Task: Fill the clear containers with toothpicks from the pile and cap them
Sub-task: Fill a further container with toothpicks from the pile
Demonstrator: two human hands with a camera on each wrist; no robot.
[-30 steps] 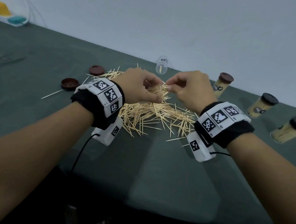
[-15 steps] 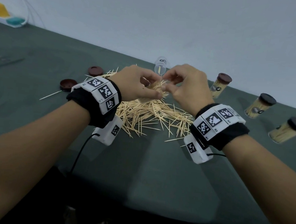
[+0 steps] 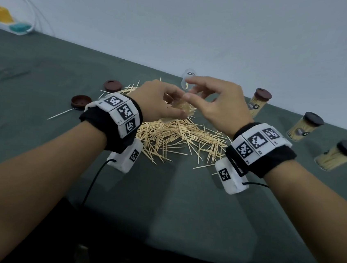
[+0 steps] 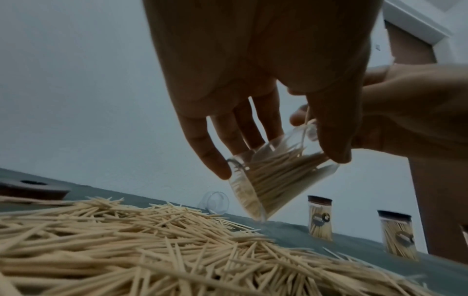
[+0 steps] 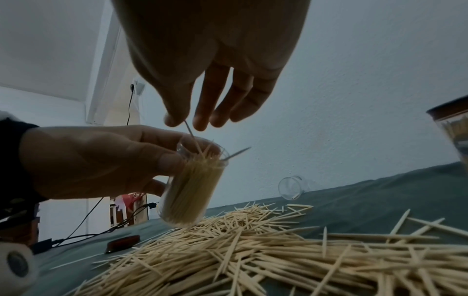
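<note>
fingers (image 5: 177, 118) of the right hand (image 3: 218, 106) pinch one toothpick (image 5: 191, 138) just above the jar's mouth. pile (image 3: 174, 135) lies at 6 o'clock below both hands. left hand (image 3: 156, 101) grips the nearly full jar (image 5: 190, 190) around its wall, long axis tilted, mouth toward 1 o'clock. the toothpick points down into the mouth.
</note>
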